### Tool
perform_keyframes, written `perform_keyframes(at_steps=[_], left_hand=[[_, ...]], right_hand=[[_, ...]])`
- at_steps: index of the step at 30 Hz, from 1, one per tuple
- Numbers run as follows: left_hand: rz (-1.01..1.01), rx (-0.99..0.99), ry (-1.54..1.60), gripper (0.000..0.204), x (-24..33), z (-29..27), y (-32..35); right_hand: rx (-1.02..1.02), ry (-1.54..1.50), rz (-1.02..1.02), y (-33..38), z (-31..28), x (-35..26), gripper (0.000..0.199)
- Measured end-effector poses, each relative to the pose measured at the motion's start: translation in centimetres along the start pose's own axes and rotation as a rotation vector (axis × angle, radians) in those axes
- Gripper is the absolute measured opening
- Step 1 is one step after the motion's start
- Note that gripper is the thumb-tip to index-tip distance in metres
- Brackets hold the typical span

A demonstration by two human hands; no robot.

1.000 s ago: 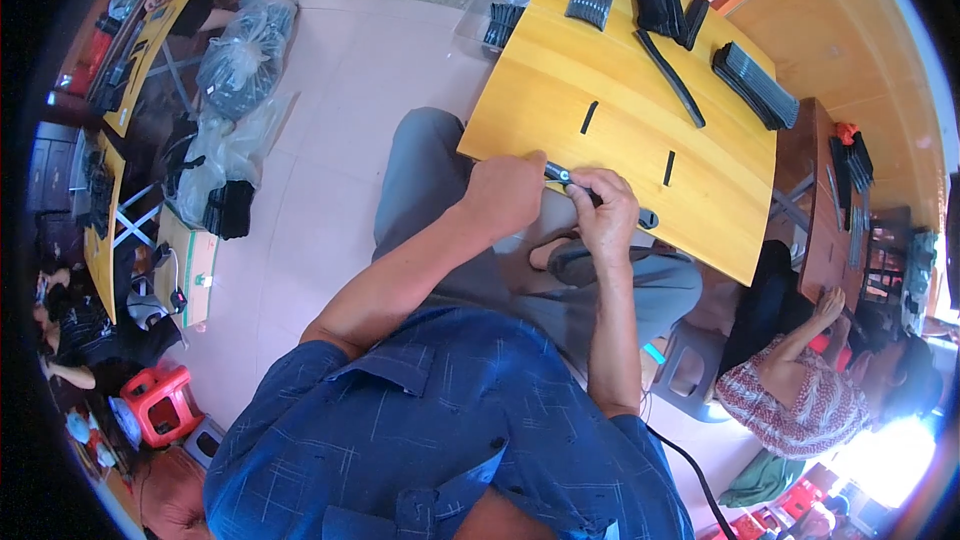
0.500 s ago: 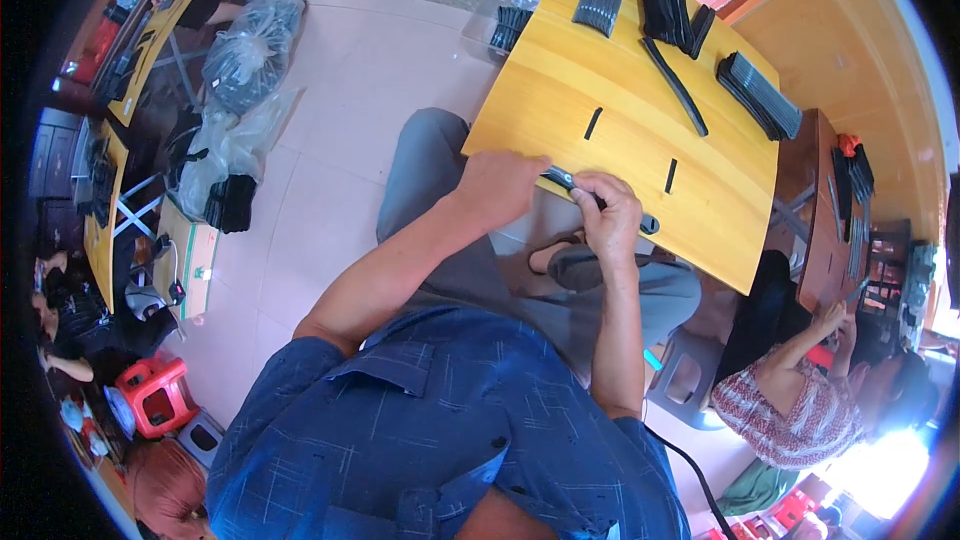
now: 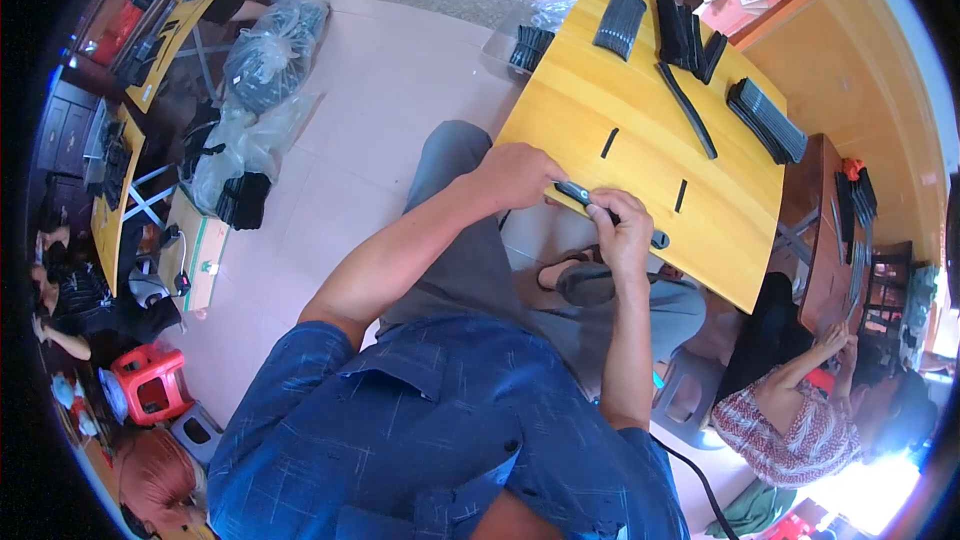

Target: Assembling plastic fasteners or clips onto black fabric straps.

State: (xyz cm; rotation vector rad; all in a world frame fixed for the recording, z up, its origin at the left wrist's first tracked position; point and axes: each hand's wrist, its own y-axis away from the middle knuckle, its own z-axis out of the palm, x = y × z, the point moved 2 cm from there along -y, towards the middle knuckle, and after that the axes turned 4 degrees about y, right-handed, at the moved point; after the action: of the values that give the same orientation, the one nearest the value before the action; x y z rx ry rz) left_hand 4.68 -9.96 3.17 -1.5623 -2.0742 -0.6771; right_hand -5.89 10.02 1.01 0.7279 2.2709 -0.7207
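Observation:
A narrow black strip (image 3: 574, 192) with a small pale mark is held at the near edge of the yellow wooden table (image 3: 545, 100). My left hand (image 3: 522, 176) pinches its left end, fingers curled. My right hand (image 3: 624, 224) is closed on its other end, thumb on top. A small black piece with a rounded end (image 3: 660, 240) lies at the table edge just right of that hand. Beyond my hands, a short black bar (image 3: 609, 143) and a second short black bar (image 3: 680, 195) are on the tabletop. What exactly the strip is, I cannot make out.
Toward the table's far side are a bundle of dark strips (image 3: 620, 26), a black pile (image 3: 684, 32), a long black strip (image 3: 687, 110) and a stack (image 3: 765, 122). A co-worker (image 3: 790, 420) sits at right by a brown table (image 3: 820, 220). Plastic bags (image 3: 272, 55) stand left.
The whole view has shifted, with the table slightly lower and further right. Both hands still hold the strip, and my left hand sits a little differently, showing more of the strip between them.

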Motion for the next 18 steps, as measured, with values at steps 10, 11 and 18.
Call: perform_keyframes(at_steps=[10, 11, 18], left_hand=[[0.199, -0.067, -0.123, 0.032, -0.5, -1.0, -1.1], [0.201, -0.062, -0.124, 0.032, -0.5, -1.0, -1.0], [0.137, -0.099, -0.262, 0.031, 1.2, -1.7, 0.2]], right_hand=[[0.166, 0.338, -0.082, 0.2, 0.2, -2.6, 0.014], [0.169, 0.34, -0.087, -0.1, 0.3, -3.5, 0.014], [-0.054, 0.218, 0.089, -1.7, 1.9, -4.2, 0.012]])
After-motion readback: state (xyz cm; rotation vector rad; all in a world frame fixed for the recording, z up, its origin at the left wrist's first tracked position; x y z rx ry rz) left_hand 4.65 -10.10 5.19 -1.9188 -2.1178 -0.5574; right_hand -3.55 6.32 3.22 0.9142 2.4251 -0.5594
